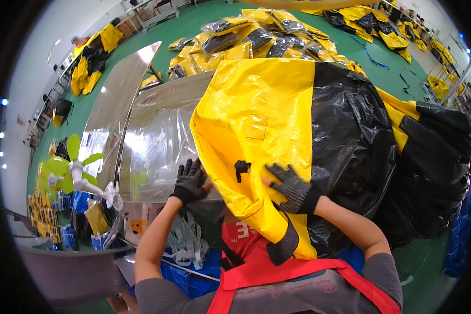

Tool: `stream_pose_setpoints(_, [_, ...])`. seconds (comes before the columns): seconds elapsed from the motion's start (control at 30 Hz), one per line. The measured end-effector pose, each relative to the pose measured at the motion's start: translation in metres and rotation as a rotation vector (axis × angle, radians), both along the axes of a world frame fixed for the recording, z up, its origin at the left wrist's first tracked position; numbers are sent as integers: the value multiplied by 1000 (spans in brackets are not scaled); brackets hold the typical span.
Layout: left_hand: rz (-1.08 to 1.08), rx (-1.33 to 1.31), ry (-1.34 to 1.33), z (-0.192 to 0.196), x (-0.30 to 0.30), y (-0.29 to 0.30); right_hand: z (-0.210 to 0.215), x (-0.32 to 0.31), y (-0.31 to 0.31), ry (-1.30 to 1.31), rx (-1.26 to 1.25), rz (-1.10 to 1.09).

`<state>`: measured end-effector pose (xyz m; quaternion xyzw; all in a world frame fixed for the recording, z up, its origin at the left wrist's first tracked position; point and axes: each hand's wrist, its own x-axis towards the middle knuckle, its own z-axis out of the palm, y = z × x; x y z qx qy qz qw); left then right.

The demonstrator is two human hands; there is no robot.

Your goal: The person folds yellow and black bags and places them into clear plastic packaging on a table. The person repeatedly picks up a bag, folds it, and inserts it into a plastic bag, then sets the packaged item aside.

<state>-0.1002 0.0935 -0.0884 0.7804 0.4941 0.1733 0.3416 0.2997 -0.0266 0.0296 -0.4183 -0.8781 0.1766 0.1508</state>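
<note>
A big yellow and black bag (261,99) of shiny coated fabric lies across the table, its yellow mouth gaping toward the left. Just left of that mouth is my left hand (190,183) in a dark knit glove, its fingers apart over the clear plastic at the bag's edge. My right hand (293,189), gloved the same way, rests on the yellow fabric right of the opening with fingers spread; its thumb is partly out of sight. Between my hands a small black piece (242,170), perhaps a cord or buckle, shows at the mouth. The bag's inside is mostly hidden.
Clear plastic film covers the table (157,115) on the left. A green-bladed fan (76,167) is at its left corner. Behind the table rises a heap of plastic-wrapped yellow and black bundles (267,36). More black fabric (429,172) hangs off the right side.
</note>
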Motion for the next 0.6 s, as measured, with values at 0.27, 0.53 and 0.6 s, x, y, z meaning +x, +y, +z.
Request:
stream_pose_setpoints(0.27, [181,-444,-876,43,-25,55,-40,-65,-15,-232,-128,382])
stream_pose_setpoints(0.53, [299,-535,-249,99,-2,98,3,104,85,269,146,-496])
stream_pose_setpoints(0.6, [217,-174,-387,94,-7,96,47,118,74,112,358,-574])
